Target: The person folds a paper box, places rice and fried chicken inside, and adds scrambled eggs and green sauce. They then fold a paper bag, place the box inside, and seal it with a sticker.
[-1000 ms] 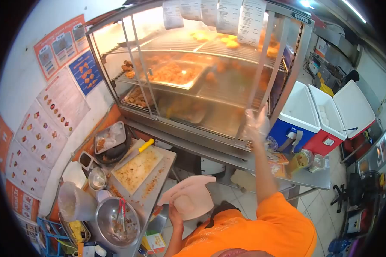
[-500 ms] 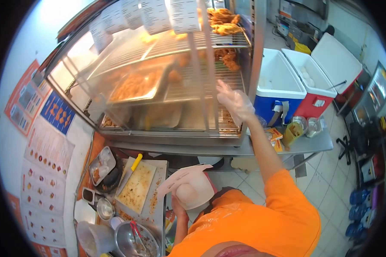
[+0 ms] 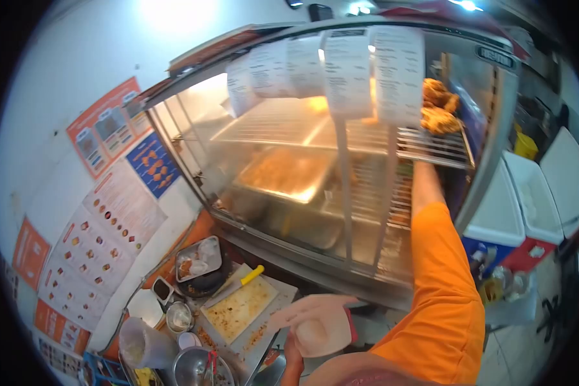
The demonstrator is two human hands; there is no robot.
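Observation:
My left hand (image 3: 293, 358) is closed on the edge of an open white takeaway box (image 3: 336, 327). In the box lies a round pale mound (image 3: 312, 337) that I cannot make out for certain. My right forearm (image 3: 427, 186), in an orange sleeve, reaches through the open side of a heated display cabinet (image 3: 482, 174). The hand itself is hidden beneath the upper wire rack (image 3: 434, 149). Fried chicken pieces (image 3: 439, 120) rest on that rack, just above my arm. Behind the glass, a metal tray (image 3: 286, 174) of fried food is blurred.
A cutting board (image 3: 238, 315) with crumbs and a yellow-handled knife (image 3: 252, 275) lies at lower left. Near it stand a metal bowl (image 3: 202, 370), a clear bucket (image 3: 145, 344) and a metal pan (image 3: 199, 258). Blue and red coolers (image 3: 489, 251) (image 3: 526, 254) stand at right.
My right hand, gloved and in front of the cabinet opening before, has gone inside beneath the upper rack. The view has turned rightward and closer to the cabinet. My left hand keeps the box.

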